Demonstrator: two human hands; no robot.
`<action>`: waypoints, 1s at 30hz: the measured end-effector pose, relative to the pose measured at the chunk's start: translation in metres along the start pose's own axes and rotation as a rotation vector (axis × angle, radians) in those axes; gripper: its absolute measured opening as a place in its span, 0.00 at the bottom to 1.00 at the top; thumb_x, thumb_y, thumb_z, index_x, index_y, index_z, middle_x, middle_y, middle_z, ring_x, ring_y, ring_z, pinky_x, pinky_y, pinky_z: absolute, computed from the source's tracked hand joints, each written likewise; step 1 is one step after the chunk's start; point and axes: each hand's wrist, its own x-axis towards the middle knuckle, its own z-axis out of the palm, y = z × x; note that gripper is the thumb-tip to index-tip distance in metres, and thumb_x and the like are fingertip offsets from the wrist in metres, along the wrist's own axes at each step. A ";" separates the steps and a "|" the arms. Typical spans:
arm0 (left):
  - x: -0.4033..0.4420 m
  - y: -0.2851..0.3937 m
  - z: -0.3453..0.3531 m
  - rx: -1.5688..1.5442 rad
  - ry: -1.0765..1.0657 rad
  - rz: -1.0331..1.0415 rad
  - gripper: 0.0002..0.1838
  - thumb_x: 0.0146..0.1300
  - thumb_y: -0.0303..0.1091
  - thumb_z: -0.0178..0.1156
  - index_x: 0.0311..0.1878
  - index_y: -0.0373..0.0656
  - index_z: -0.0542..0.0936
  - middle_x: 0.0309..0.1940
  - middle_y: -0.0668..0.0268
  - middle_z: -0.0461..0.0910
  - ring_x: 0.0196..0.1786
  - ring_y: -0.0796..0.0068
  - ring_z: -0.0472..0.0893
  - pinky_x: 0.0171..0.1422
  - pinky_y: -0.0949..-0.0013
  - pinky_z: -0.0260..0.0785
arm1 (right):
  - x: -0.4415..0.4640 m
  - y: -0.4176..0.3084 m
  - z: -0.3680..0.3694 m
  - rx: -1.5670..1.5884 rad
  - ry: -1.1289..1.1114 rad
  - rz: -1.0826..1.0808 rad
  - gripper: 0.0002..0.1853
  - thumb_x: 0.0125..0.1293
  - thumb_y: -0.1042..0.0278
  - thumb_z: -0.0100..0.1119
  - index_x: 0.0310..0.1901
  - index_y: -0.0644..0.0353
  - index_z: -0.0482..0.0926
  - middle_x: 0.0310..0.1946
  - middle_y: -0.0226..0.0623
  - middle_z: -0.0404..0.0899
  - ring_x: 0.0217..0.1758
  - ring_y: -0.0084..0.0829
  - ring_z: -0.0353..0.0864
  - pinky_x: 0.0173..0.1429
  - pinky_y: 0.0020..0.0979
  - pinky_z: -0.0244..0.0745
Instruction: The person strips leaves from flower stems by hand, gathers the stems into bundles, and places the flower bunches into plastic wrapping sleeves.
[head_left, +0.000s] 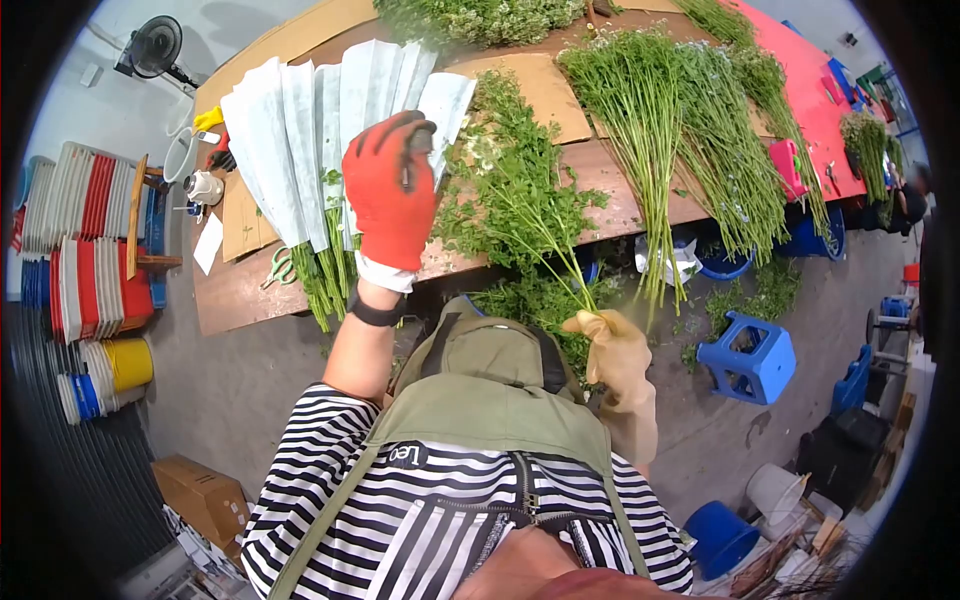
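Table (pixel 240 302) under stems (pixel 532 203), stool (pixel 772 358) nearby

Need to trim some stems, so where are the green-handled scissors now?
In the head view, the green-handled scissors lie at left on the brown table, near its front edge, left of the stems sticking out of the white wrappings.

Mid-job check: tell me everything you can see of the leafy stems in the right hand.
The leafy stems are slender and green, with many small leaves and pale specks, perhaps flowers, toward the far end. Their lower ends narrow to the right hand, gloved in beige, which grips them. They slant away from the person, spreading over the brown table's near edge; how much rests on it is unclear.
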 end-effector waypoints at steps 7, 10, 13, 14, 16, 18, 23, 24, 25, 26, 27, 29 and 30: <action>-0.014 0.039 0.003 -0.184 -0.131 -0.044 0.30 0.55 0.44 0.77 0.62 0.49 0.83 0.59 0.58 0.79 0.62 0.53 0.75 0.68 0.53 0.65 | -0.003 -0.005 0.005 -0.020 0.029 -0.011 0.12 0.74 0.56 0.64 0.44 0.55 0.91 0.21 0.26 0.84 0.17 0.15 0.73 0.29 0.24 0.70; -0.017 0.056 -0.001 -0.025 -0.207 0.042 0.30 0.55 0.47 0.77 0.62 0.51 0.83 0.64 0.57 0.75 0.66 0.48 0.71 0.71 0.48 0.62 | 0.001 0.001 0.009 0.038 0.052 -0.052 0.11 0.74 0.61 0.64 0.47 0.57 0.90 0.29 0.26 0.88 0.18 0.15 0.73 0.29 0.23 0.71; -0.027 0.049 0.007 0.060 -0.239 0.078 0.27 0.54 0.47 0.77 0.58 0.54 0.85 0.66 0.56 0.74 0.68 0.45 0.69 0.72 0.46 0.60 | -0.003 -0.002 0.009 0.072 0.062 -0.061 0.10 0.75 0.65 0.64 0.50 0.58 0.89 0.33 0.26 0.89 0.18 0.14 0.73 0.28 0.22 0.70; -0.031 0.044 0.011 0.091 -0.241 0.099 0.26 0.54 0.47 0.77 0.57 0.54 0.85 0.65 0.57 0.74 0.68 0.46 0.69 0.72 0.46 0.61 | -0.003 0.001 0.009 0.092 0.062 -0.082 0.10 0.75 0.66 0.63 0.50 0.58 0.89 0.33 0.26 0.89 0.18 0.14 0.72 0.28 0.22 0.69; -0.034 0.035 0.019 0.046 -0.191 0.130 0.17 0.53 0.34 0.75 0.48 0.51 0.85 0.58 0.63 0.80 0.64 0.49 0.73 0.71 0.50 0.61 | -0.004 0.003 0.010 0.134 0.056 -0.114 0.09 0.75 0.68 0.63 0.50 0.59 0.88 0.31 0.26 0.88 0.18 0.13 0.71 0.26 0.22 0.68; -0.032 0.020 0.022 0.054 -0.176 0.197 0.12 0.54 0.33 0.73 0.42 0.49 0.84 0.53 0.63 0.82 0.60 0.49 0.75 0.67 0.49 0.64 | -0.007 0.002 0.010 0.170 0.040 -0.137 0.08 0.75 0.71 0.62 0.50 0.60 0.88 0.30 0.27 0.86 0.18 0.13 0.70 0.25 0.22 0.66; -0.007 -0.007 0.005 0.018 0.041 -0.026 0.08 0.57 0.28 0.71 0.39 0.43 0.83 0.46 0.62 0.83 0.53 0.56 0.78 0.61 0.55 0.66 | -0.005 0.010 0.002 0.120 0.138 -0.177 0.09 0.74 0.77 0.60 0.49 0.62 0.88 0.28 0.27 0.84 0.18 0.13 0.70 0.24 0.22 0.65; -0.007 -0.005 0.001 -0.044 0.001 -0.065 0.10 0.57 0.29 0.73 0.42 0.43 0.85 0.49 0.63 0.84 0.56 0.58 0.78 0.64 0.56 0.67 | -0.006 0.009 0.001 0.071 0.160 -0.178 0.09 0.73 0.78 0.60 0.49 0.62 0.88 0.28 0.27 0.84 0.19 0.13 0.70 0.24 0.23 0.65; -0.005 0.007 -0.002 -0.082 -0.039 -0.019 0.13 0.56 0.29 0.73 0.46 0.44 0.86 0.51 0.62 0.83 0.59 0.58 0.77 0.66 0.57 0.67 | -0.004 0.012 0.001 0.079 0.153 -0.230 0.09 0.72 0.79 0.60 0.49 0.62 0.87 0.28 0.28 0.84 0.19 0.14 0.70 0.24 0.23 0.65; -0.006 0.022 -0.003 -0.119 -0.080 0.025 0.17 0.55 0.29 0.73 0.50 0.46 0.87 0.54 0.61 0.82 0.61 0.58 0.76 0.69 0.57 0.66 | 0.000 0.017 0.002 0.087 0.146 -0.281 0.10 0.70 0.80 0.60 0.49 0.62 0.87 0.28 0.29 0.84 0.19 0.15 0.71 0.24 0.23 0.66; -0.011 0.032 -0.002 -0.138 -0.173 0.027 0.25 0.53 0.32 0.75 0.57 0.49 0.86 0.61 0.60 0.79 0.65 0.56 0.74 0.72 0.56 0.64 | 0.003 0.022 0.004 0.094 0.139 -0.333 0.11 0.69 0.82 0.61 0.49 0.62 0.87 0.28 0.29 0.84 0.18 0.16 0.72 0.24 0.24 0.66; -0.017 0.053 0.003 -0.119 -0.283 0.025 0.27 0.51 0.38 0.77 0.58 0.52 0.86 0.66 0.59 0.76 0.68 0.50 0.71 0.76 0.50 0.59 | 0.008 0.030 0.007 0.044 0.167 -0.443 0.13 0.65 0.83 0.61 0.49 0.62 0.87 0.29 0.31 0.86 0.18 0.19 0.73 0.25 0.25 0.67; -0.021 0.056 0.010 -0.086 -0.294 0.040 0.26 0.51 0.39 0.77 0.56 0.52 0.86 0.67 0.59 0.76 0.69 0.49 0.70 0.76 0.49 0.58 | 0.009 0.031 0.007 0.018 0.182 -0.499 0.13 0.64 0.84 0.62 0.49 0.62 0.87 0.30 0.32 0.86 0.17 0.21 0.73 0.25 0.26 0.68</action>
